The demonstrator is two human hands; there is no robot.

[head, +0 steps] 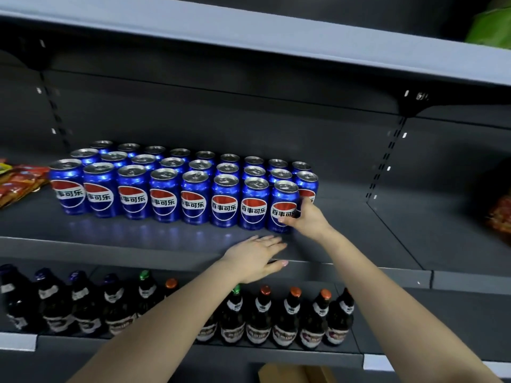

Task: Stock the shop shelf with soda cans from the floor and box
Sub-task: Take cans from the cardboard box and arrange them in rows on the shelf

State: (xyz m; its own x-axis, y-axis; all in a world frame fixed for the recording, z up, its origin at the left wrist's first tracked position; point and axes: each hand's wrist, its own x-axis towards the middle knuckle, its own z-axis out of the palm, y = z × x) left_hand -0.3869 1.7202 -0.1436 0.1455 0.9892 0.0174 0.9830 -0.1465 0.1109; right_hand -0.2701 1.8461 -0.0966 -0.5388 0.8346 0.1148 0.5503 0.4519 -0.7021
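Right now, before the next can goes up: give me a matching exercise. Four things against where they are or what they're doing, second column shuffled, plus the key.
Column one
1. right hand
2. left hand
3. dark bottles
4. red snack packets

Column two
A. lying at the left end of the can shelf
B. resting flat on that shelf's front edge
C. gripping the rightmost front-row can
D. standing one level down

Pairs: 1-C, 2-B, 3-D, 4-A
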